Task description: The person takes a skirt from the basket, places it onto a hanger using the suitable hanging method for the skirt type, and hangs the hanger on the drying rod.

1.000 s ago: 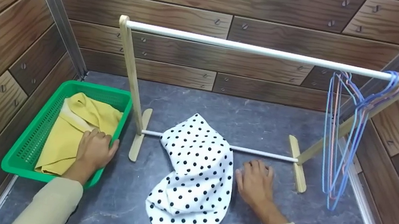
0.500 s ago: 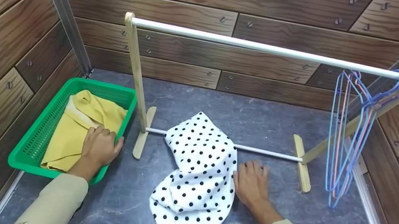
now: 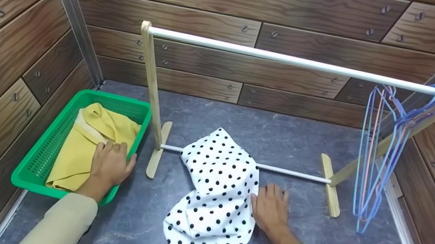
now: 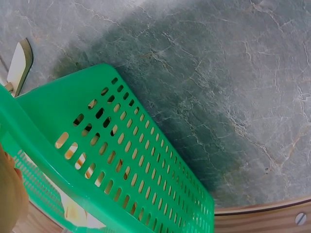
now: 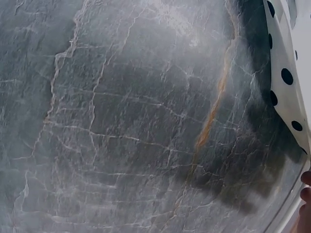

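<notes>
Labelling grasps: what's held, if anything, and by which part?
Left grip: cannot be told, it lies over the green basket's rim. Right grip: no visible hold, beside the spotted cloth.

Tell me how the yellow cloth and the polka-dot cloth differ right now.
Colour: the yellow cloth is mostly plain with a pale area; the polka-dot cloth is white with black dots.
Place: the yellow cloth lies inside the green basket; the polka-dot cloth lies on the grey surface, covering part of the lower white bar.
Both are creased; neither hangs from the upper white bar.

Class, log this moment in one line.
left grip: over folded yellow cloth in green plastic basket | right grip: at edge of white black-dotted cloth
</notes>
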